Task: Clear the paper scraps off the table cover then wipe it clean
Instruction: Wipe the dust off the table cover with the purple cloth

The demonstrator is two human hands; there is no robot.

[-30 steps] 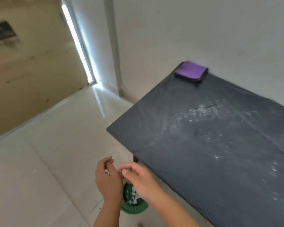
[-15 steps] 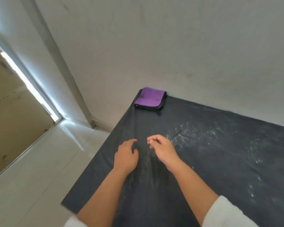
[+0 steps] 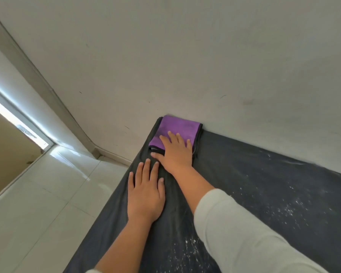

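Observation:
A dark grey table cover (image 3: pixel 264 186) fills the lower right, dusted with small white specks (image 3: pixel 287 209) across its middle and near edge. A folded purple cloth (image 3: pixel 175 125) lies at the cover's far left corner against the wall. My right hand (image 3: pixel 175 152) lies flat on the cloth with fingers spread, its thumb at the cloth's near edge. My left hand (image 3: pixel 145 194) rests palm down on the cover just in front of the cloth, fingers apart, holding nothing.
A white wall (image 3: pixel 205 56) runs along the table's far side. Pale tiled floor (image 3: pixel 37 203) lies to the left of the table edge, with a bright doorway (image 3: pixel 18 123) beyond it.
Both hands came up from a green bin on the floor to the table. The right hand reached forward onto the purple cloth; the left hand flattened on the cover.

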